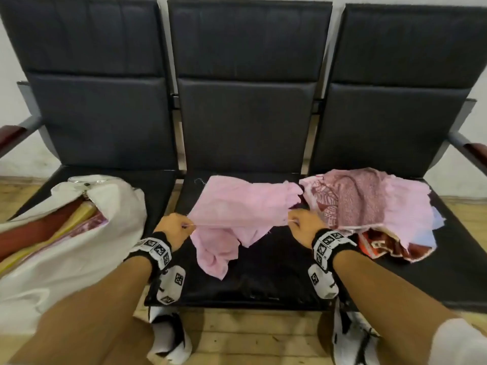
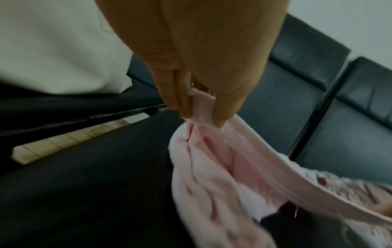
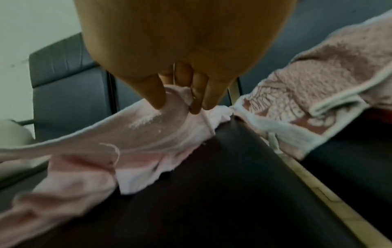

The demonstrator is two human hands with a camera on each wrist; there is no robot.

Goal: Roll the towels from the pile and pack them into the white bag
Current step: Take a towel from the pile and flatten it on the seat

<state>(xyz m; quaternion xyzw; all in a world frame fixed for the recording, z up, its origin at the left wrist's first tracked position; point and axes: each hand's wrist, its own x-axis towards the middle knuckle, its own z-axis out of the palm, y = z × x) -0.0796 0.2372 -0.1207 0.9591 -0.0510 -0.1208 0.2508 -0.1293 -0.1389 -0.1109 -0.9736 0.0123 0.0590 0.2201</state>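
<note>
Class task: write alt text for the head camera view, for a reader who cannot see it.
Two hands, left hand and right hand, pinch a pink towel stretched over the middle seat of a black bench. A white bag lies left, the towel pile right.

Row of three joined dark padded seats [image 1: 247, 119] against pale wall [image 1: 11, 61]; narrow gaps between backrests; grey metal frame, reddish-brown armrest at far left [image 1: 10, 137], another at far right [image 1: 474, 151]; light wooden plank floor [image 1: 237, 335] beneath and at both sides; even, soft light
</note>
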